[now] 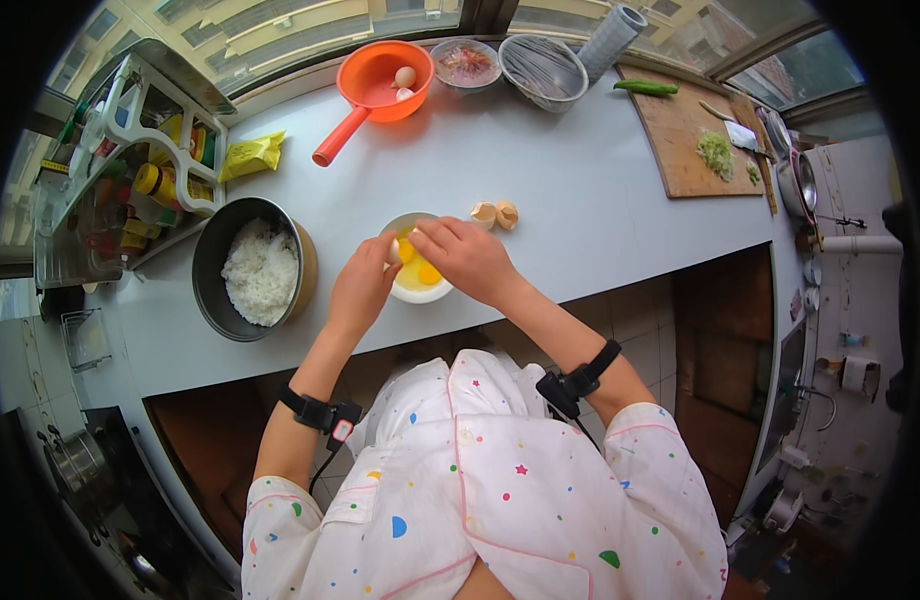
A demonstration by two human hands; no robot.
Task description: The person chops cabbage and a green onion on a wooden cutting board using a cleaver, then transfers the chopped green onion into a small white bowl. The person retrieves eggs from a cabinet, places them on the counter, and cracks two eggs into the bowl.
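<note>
Over a white bowl [422, 298], both hands hold a cracked egg apart. My left hand [364, 281] grips one eggshell half [394, 253] at the bowl's left side. My right hand [463, 255] reaches across the bowl's upper right, its fingertips on the other part of the shell, mostly hidden by the fingers. One yolk [406, 250] shows between the hands, just by the left shell. A second yolk [429, 273] lies in clear egg white inside the bowl. Two empty eggshell halves [494, 215] rest on the counter beyond my right hand.
Left of the bowl stands a deep pot [304, 259] of cooked rice [261, 274]. An orange ladle [342, 135] holding eggs [405, 76], covered bowls [544, 71] and a film roll [613, 41] line the window. A cutting board [670, 150] carries a cleaver [742, 136] and chopped greens [716, 155].
</note>
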